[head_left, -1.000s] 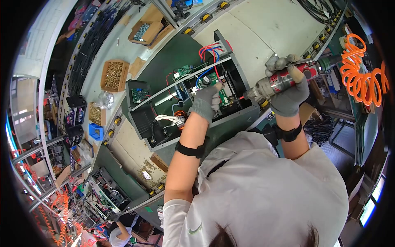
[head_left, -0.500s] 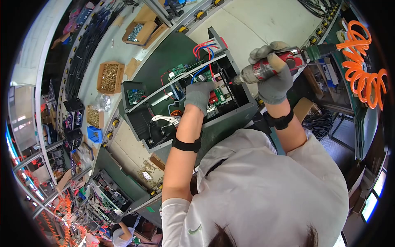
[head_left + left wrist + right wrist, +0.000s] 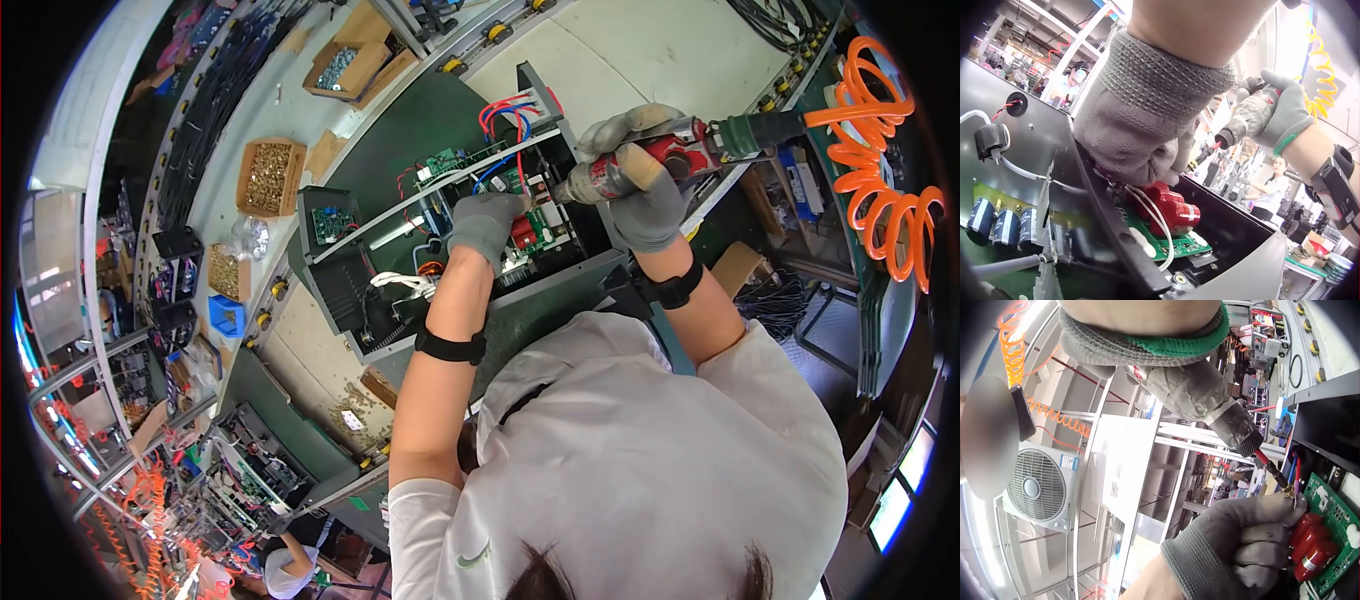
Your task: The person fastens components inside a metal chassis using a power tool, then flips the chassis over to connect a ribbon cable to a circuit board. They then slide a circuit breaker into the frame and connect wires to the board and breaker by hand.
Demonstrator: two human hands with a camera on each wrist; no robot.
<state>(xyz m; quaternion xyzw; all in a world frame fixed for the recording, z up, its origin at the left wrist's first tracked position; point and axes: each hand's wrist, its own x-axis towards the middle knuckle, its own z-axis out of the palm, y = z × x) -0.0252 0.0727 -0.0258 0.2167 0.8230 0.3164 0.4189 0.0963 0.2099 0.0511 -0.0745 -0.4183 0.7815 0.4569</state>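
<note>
Bright light; head view bowed, corners black; left wrist view overexposed upper right.

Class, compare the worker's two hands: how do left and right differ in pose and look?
The right hand grips the power driver; the left hand, fingers curled, seems to pinch the driver's bit. The left hand is lower, partly inside the open case; the right hand is higher. The right cuff has green trim; the left cuff looks plain grey. Both wear grey gloves.
</note>
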